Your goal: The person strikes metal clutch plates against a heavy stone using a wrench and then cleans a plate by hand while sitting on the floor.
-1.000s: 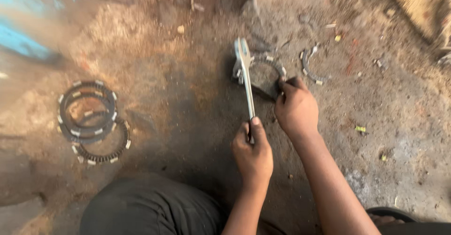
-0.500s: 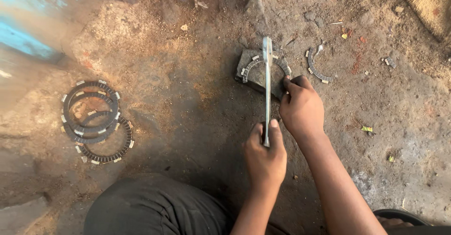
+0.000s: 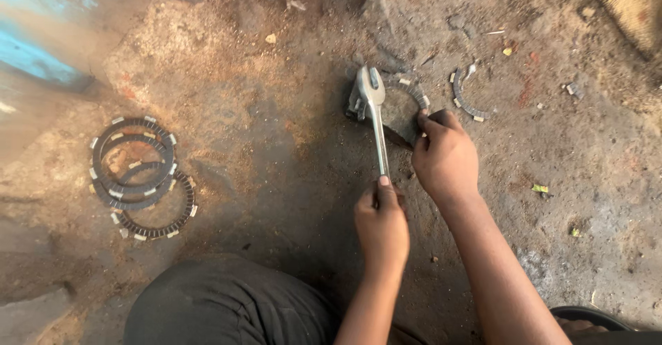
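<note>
The left hand gripped a smooth steel wrench. The right hand, ahead, pinched a toothed ring. Gritty open floor lay leftward.

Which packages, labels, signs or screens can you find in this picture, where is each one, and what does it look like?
None: no package, label, sign or screen shows.
What shows instead is a dirt floor, a stack of dark toothed rings at the left, a broken ring piece at the upper right, and a metal wrench in the left hand beside the right hand.
</note>
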